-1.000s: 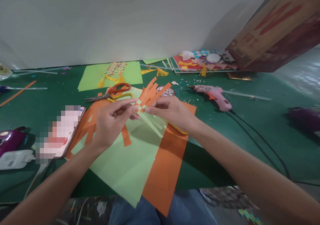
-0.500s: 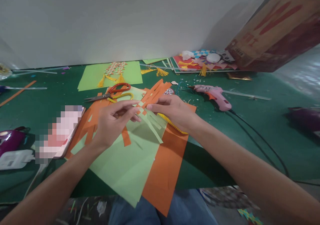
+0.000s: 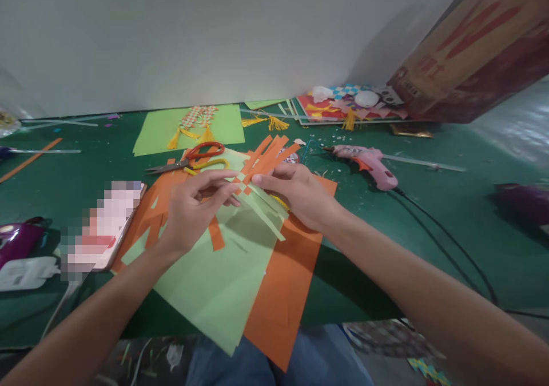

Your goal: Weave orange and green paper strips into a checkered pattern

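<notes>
Between my hands is a small weave of orange and pale green paper strips (image 3: pixel 243 182), checkered at its middle. Its loose orange ends fan up and to the right, and its green ends trail down to the right. My left hand (image 3: pixel 193 206) pinches the weave's left edge between thumb and fingers. On the other side, my right hand (image 3: pixel 295 194) grips it with the thumb on top, the strips passing beside the fingers. Below lie a pale green sheet (image 3: pixel 206 294) and an orange sheet (image 3: pixel 278 294), both reaching past the table's front edge.
Scissors (image 3: pixel 193 160) with red and yellow handles lie behind my left hand. A pink glue gun (image 3: pixel 369 163) rests at right, its cord running forward. At left is a phone (image 3: pixel 107 226). Farther back are a tasselled woven piece (image 3: pixel 199 117) and a paper bag (image 3: pixel 467 60).
The orange ends have spread wider apart, and the green ends have shifted slightly up and right. Both hands stay in nearly the same place, still holding the weave.
</notes>
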### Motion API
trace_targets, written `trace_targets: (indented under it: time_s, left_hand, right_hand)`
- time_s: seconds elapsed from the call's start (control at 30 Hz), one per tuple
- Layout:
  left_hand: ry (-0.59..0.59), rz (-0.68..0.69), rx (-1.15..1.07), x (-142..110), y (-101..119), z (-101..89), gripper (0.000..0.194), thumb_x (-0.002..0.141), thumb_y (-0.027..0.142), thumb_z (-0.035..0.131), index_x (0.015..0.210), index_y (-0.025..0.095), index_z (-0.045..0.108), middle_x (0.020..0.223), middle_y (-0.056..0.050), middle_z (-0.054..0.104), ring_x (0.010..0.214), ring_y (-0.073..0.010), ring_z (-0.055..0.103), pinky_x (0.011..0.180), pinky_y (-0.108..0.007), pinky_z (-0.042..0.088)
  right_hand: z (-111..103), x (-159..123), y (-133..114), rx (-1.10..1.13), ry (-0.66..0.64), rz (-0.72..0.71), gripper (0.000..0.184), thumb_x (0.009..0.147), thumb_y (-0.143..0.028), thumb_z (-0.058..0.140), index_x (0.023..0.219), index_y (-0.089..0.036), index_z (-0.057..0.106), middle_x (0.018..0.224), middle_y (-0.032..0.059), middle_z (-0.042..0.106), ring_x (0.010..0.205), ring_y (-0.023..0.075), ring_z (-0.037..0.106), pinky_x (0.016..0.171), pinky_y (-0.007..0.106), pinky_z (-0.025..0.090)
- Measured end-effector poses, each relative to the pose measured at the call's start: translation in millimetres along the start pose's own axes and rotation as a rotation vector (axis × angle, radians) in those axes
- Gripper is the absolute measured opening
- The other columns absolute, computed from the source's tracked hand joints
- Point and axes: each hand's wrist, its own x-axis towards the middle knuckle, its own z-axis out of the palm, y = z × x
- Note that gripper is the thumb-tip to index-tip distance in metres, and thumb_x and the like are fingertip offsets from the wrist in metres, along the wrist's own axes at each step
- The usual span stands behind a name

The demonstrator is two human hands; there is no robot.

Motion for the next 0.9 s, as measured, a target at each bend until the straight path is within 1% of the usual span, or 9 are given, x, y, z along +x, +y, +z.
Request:
trace_targets:
  time_s: [0.13,0.2,0.3,0.43,0.63,0.7,0.83,0.9]
  left_hand:
    - [-0.019,0.011,0.022,0.2,-0.4,-0.5,0.01,0.079,0.026,0.064,0.086,0.023,0.07,0.069,0.003,0.07,0.056,-0.0115,0.067,0.06,-0.022,0.057]
    - [-0.036,0.012,0.04,0.3,-0.4,-1.0,0.011,0.082,0.027,0.061,0.087,0.023,0.07,0.068,0.003,0.07,0.056,-0.0117,0.067,0.061,-0.022,0.057]
    - [-0.052,0.019,0.046,0.4,-0.2,-1.7,0.014,0.084,0.028,0.057,0.089,0.023,0.07,0.067,0.003,0.07,0.058,-0.0116,0.067,0.061,-0.022,0.057]
    - [-0.055,0.028,0.045,0.1,0.5,-1.8,0.012,0.083,0.027,0.059,0.086,0.024,0.07,0.067,0.003,0.07,0.058,-0.0114,0.067,0.062,-0.021,0.057]
    - [-0.054,0.037,0.03,-1.2,0.4,-2.1,0.012,0.082,0.026,0.06,0.085,0.024,0.072,0.068,0.002,0.071,0.058,-0.0127,0.068,0.062,-0.023,0.058]
    - [-0.086,0.059,0.015,-1.8,-0.5,-2.8,0.014,0.082,0.025,0.059,0.09,0.026,0.072,0.07,0.002,0.072,0.06,-0.0128,0.068,0.063,-0.024,0.058]
    - [-0.163,0.138,0.008,-2.6,-2.9,-4.7,0.02,0.083,0.023,0.059,0.098,0.028,0.07,0.078,0.002,0.073,0.063,-0.0119,0.069,0.064,-0.023,0.057]
    - [-0.174,0.154,0.019,-2.5,-3.5,-5.4,0.02,0.083,0.023,0.059,0.099,0.028,0.07,0.076,0.003,0.073,0.063,-0.012,0.069,0.064,-0.023,0.057]
  right_hand:
    - [-0.7,-0.4,-2.1,-0.048,-0.089,-0.009,0.034,0.059,-0.041,0.076,0.055,-0.018,0.05,0.056,-0.006,0.043,0.054,0.007,0.037,0.052,0.026,0.027]
    - [-0.4,-1.3,-3.0,-0.044,-0.122,-0.017,0.034,0.06,-0.04,0.075,0.053,-0.018,0.05,0.054,-0.0063,0.04,0.052,0.0064,0.034,0.051,0.026,0.026]
    - [0.1,-2.4,-4.1,-0.039,-0.107,0.006,0.038,0.059,-0.04,0.075,0.048,-0.018,0.046,0.051,-0.0064,0.037,0.05,0.0062,0.032,0.05,0.026,0.024]
    - [0.6,-2.9,-4.4,-0.025,-0.098,0.0,0.036,0.058,-0.041,0.075,0.049,-0.018,0.048,0.052,-0.0062,0.038,0.049,0.0058,0.031,0.049,0.026,0.024]
    - [0.4,-2.5,-1.2,-0.026,-0.097,0.01,0.043,0.06,-0.041,0.074,0.046,-0.019,0.04,0.049,-0.0071,0.032,0.047,0.006,0.03,0.048,0.027,0.022]
    - [-0.6,-2.2,-1.0,-0.005,-0.104,0.032,0.04,0.06,-0.041,0.074,0.048,-0.019,0.043,0.049,-0.0065,0.036,0.048,0.0072,0.034,0.049,0.027,0.025]
    - [-3.6,-0.9,-2.8,0.073,-0.098,0.141,0.033,0.055,-0.039,0.077,0.057,-0.019,0.051,0.053,-0.0047,0.046,0.05,0.0097,0.043,0.049,0.027,0.029]
    - [-4.8,-0.2,-3.9,0.103,-0.121,0.135,0.032,0.055,-0.037,0.078,0.058,-0.019,0.051,0.054,-0.0048,0.049,0.05,0.009,0.044,0.048,0.026,0.029]
